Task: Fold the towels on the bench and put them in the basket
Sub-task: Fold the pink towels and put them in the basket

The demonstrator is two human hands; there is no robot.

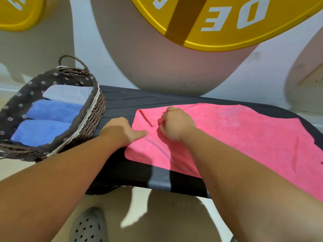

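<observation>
Pink towel (236,135) is spread flat over the black bench (125,102) across the centre and right of the frame, its upper-left corner turned over. That folded corner is pinched by the closed right hand (176,124). The towel's left edge is pressed by the left hand (120,131), fingers curled and the thumb extended onto the cloth. At middle left, a wicker basket (97,109) is seen holding one grey folded towel (68,94) and two blue folded towels (50,121).
</observation>
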